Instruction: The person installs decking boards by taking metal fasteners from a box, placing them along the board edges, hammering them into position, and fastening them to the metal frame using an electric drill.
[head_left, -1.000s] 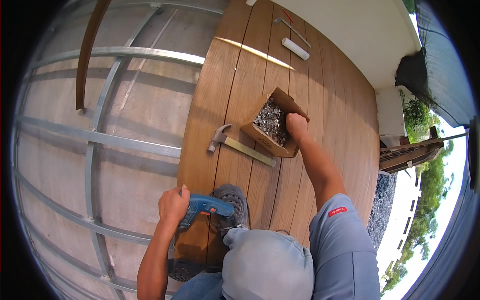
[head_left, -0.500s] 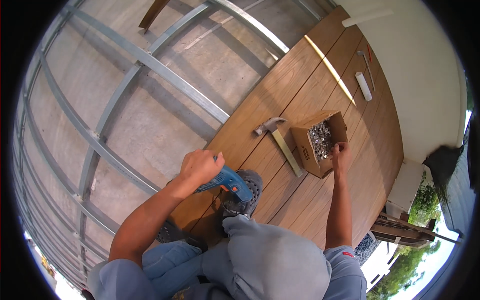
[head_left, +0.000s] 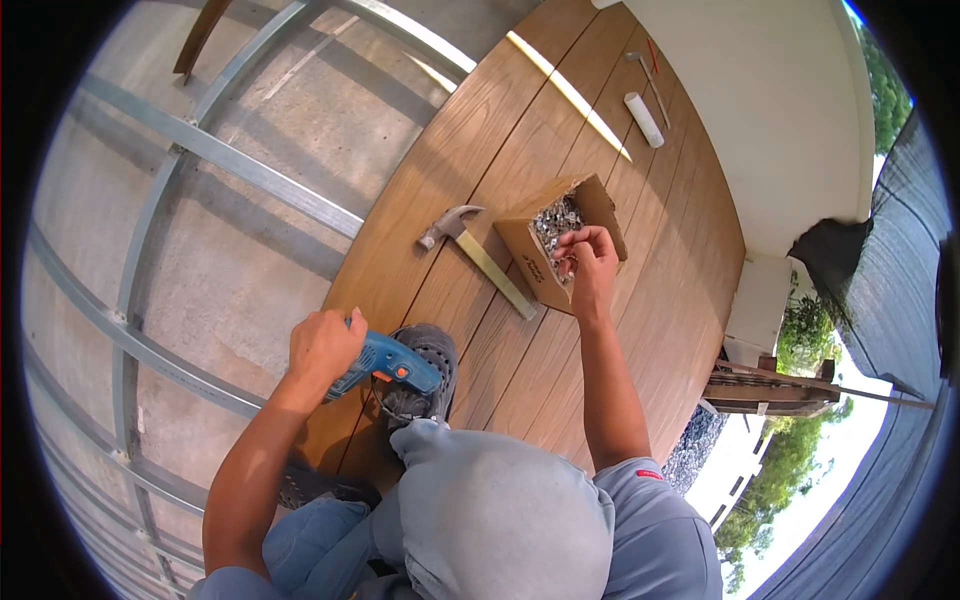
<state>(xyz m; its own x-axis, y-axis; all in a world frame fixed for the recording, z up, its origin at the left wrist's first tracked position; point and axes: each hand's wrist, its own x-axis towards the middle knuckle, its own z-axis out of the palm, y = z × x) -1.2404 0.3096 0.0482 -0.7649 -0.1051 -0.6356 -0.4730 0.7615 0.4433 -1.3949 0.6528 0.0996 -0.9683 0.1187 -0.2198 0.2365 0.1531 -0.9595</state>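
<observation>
My left hand [head_left: 325, 348] is wrapped round the handle of a blue power drill [head_left: 402, 366] with an orange button, held above my dark clog [head_left: 434, 346]. Its front end is hard to make out. My right hand [head_left: 592, 262] is over the near side of an open cardboard box [head_left: 532, 262], fingers curled together; whatever they pinch is too small to name. Small shiny metal pieces [head_left: 556, 222], perhaps clips or screws, fill the box. Just left of it a claw hammer [head_left: 490, 268] with a yellowish handle lies on the wood-look planks [head_left: 400, 240].
Left of the planks a grid of metal joists [head_left: 260, 172] stands over a concrete floor [head_left: 240, 265], with gaps between. Farther off on the planks lie a white tube [head_left: 644, 120], a metal bar tool [head_left: 650, 85] and a thin red item [head_left: 654, 54]. A pale wall [head_left: 780, 110] borders the right.
The whole view has shifted, so the scene sits farther left. My right hand has lifted a little from the box's near right edge, fingers curled. My left hand still grips the drill.
</observation>
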